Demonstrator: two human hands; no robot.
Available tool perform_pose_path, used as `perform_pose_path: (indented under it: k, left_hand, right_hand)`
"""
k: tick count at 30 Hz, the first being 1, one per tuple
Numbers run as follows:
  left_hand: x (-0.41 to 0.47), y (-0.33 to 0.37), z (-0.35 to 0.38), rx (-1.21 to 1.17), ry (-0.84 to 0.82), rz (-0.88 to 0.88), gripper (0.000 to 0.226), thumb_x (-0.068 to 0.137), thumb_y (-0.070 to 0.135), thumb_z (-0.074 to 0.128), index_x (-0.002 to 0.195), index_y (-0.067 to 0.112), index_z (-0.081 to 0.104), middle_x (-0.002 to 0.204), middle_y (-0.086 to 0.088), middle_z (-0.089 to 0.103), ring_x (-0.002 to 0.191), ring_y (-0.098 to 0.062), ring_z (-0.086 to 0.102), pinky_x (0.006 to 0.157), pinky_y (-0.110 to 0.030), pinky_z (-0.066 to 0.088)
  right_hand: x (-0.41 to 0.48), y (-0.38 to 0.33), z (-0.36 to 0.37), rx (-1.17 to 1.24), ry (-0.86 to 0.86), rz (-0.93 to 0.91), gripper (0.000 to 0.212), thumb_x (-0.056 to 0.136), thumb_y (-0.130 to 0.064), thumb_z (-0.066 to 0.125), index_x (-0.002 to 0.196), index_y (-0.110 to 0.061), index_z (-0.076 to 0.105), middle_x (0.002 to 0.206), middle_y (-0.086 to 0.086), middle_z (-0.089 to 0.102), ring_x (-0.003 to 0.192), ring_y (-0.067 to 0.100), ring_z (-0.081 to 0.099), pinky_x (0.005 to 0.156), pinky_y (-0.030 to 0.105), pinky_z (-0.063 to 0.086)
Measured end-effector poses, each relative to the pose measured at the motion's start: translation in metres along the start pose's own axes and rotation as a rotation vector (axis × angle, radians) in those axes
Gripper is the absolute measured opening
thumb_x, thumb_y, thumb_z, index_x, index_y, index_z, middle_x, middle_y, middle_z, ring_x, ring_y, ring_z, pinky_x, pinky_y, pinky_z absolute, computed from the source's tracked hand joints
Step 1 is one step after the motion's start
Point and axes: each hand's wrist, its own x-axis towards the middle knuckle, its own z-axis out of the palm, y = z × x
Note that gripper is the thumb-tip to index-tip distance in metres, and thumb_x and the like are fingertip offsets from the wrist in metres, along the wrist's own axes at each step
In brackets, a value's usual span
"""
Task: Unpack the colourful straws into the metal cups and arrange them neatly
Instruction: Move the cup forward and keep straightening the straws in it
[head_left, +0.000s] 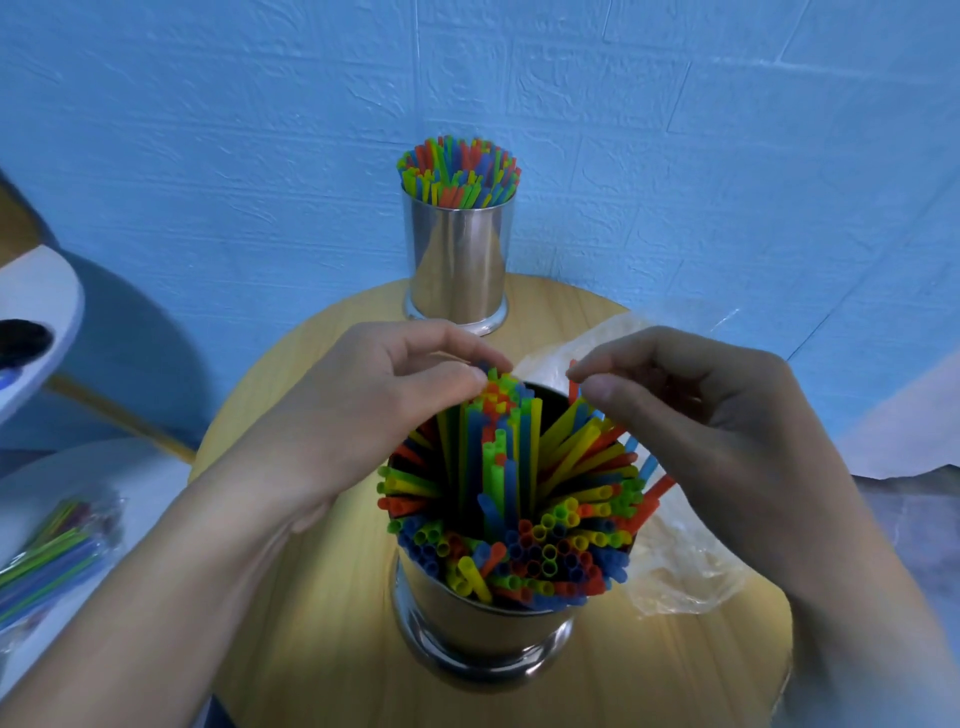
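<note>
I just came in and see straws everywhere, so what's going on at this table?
A person is sorting colourful straws into metal cups on a round wooden table. Both hands work at the near cup: the left hand pinches a cluster of straw tips, the right hand grips a few at the far rim. The straws there splay unevenly. The far cup looks full and tidy.

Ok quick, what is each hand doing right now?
Left hand: closed, pinching straw tops in the near metal cup.
Right hand: closed, fingertips pinching an orange straw at the cup's far side.
</note>
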Motion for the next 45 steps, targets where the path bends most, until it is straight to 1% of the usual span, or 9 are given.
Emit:
perform_pose_path:
  k: [9, 15, 19, 22, 26, 30, 33, 38, 45]
  left_hand:
    - [0.003, 0.008, -0.002, 0.082, -0.044, 0.03, 0.015, 0.095, 0.02, 0.067, 0.088, 0.029, 0.076, 0.094, 0.003, 0.08, 0.089, -0.016, 0.076, 0.09, -0.048, 0.058]
    - [0.008, 0.019, -0.008, 0.072, 0.014, 0.184, 0.008, 0.086, 0.033, 0.071, 0.089, 0.033, 0.078, 0.104, 0.012, 0.078, 0.103, -0.003, 0.07, 0.094, -0.032, 0.05]
    - [0.012, 0.029, -0.008, -0.059, 0.114, 0.359, 0.014, 0.095, 0.013, 0.067, 0.092, 0.023, 0.076, 0.092, 0.006, 0.078, 0.085, -0.005, 0.069, 0.076, -0.018, 0.053]
    - [0.017, 0.028, -0.012, -0.282, 0.263, 0.409, 0.021, 0.1, 0.008, 0.058, 0.093, 0.021, 0.072, 0.086, 0.004, 0.075, 0.075, -0.012, 0.067, 0.073, -0.024, 0.055]
    - [0.02, 0.021, -0.026, -0.523, 0.428, 0.359, 0.017, 0.104, 0.014, 0.055, 0.098, 0.021, 0.069, 0.09, 0.005, 0.072, 0.079, -0.014, 0.066, 0.079, -0.025, 0.055]
    - [0.02, 0.015, -0.032, -0.712, 0.511, 0.292, 0.014, 0.105, 0.016, 0.054, 0.098, 0.021, 0.066, 0.091, 0.007, 0.072, 0.08, -0.011, 0.069, 0.077, -0.023, 0.056]
    - [0.018, 0.011, -0.025, -0.824, 0.472, 0.225, 0.013, 0.104, 0.015, 0.054, 0.098, 0.019, 0.064, 0.089, 0.006, 0.073, 0.079, -0.01, 0.072, 0.074, -0.021, 0.057]
    - [0.011, 0.003, -0.004, -0.753, 0.359, 0.132, 0.006, 0.092, 0.017, 0.062, 0.096, 0.015, 0.065, 0.087, 0.002, 0.076, 0.077, -0.013, 0.074, 0.073, -0.022, 0.059]
    - [0.009, -0.002, 0.006, -0.717, 0.414, 0.105, 0.006, 0.092, 0.018, 0.063, 0.095, 0.018, 0.068, 0.09, 0.003, 0.078, 0.078, -0.008, 0.069, 0.075, -0.021, 0.057]
  right_hand:
    - [0.002, -0.003, 0.002, -0.044, -0.032, 0.001, 0.021, 0.095, -0.043, 0.059, 0.09, -0.036, 0.079, 0.092, -0.013, 0.074, 0.091, 0.012, 0.07, 0.073, 0.031, 0.054]
    - [0.002, -0.001, 0.004, -0.088, 0.014, -0.02, 0.021, 0.096, -0.041, 0.058, 0.093, -0.036, 0.078, 0.094, -0.013, 0.073, 0.092, 0.013, 0.069, 0.076, 0.038, 0.055]
    - [0.001, 0.0, 0.003, -0.07, 0.024, -0.031, 0.019, 0.096, -0.039, 0.06, 0.096, -0.037, 0.078, 0.094, -0.01, 0.073, 0.088, 0.017, 0.069, 0.076, 0.047, 0.055]
    - [-0.001, 0.0, 0.003, -0.045, 0.029, -0.038, 0.012, 0.096, -0.04, 0.065, 0.095, -0.038, 0.077, 0.084, -0.01, 0.07, 0.077, 0.017, 0.066, 0.068, 0.033, 0.053]
    - [-0.002, -0.001, 0.003, 0.008, 0.043, -0.023, 0.01, 0.094, -0.044, 0.069, 0.098, -0.039, 0.077, 0.079, -0.013, 0.063, 0.066, 0.012, 0.056, 0.058, 0.016, 0.043]
    - [-0.003, -0.002, 0.005, 0.028, 0.029, -0.027, 0.021, 0.083, -0.054, 0.072, 0.102, -0.046, 0.074, 0.096, -0.007, 0.066, 0.075, 0.019, 0.061, 0.065, 0.033, 0.054]
    - [-0.004, -0.006, 0.008, 0.124, 0.044, -0.071, 0.023, 0.081, -0.043, 0.078, 0.104, -0.043, 0.076, 0.092, -0.004, 0.071, 0.075, 0.023, 0.059, 0.066, 0.041, 0.053]
    - [-0.005, -0.012, 0.011, 0.422, 0.182, -0.16, 0.016, 0.083, -0.029, 0.073, 0.097, -0.024, 0.077, 0.082, -0.001, 0.078, 0.066, 0.005, 0.064, 0.065, 0.014, 0.047]
    - [-0.008, -0.011, 0.011, 0.287, 0.194, -0.128, 0.014, 0.091, -0.028, 0.065, 0.08, -0.023, 0.072, 0.073, -0.002, 0.075, 0.069, 0.009, 0.065, 0.069, 0.022, 0.05]
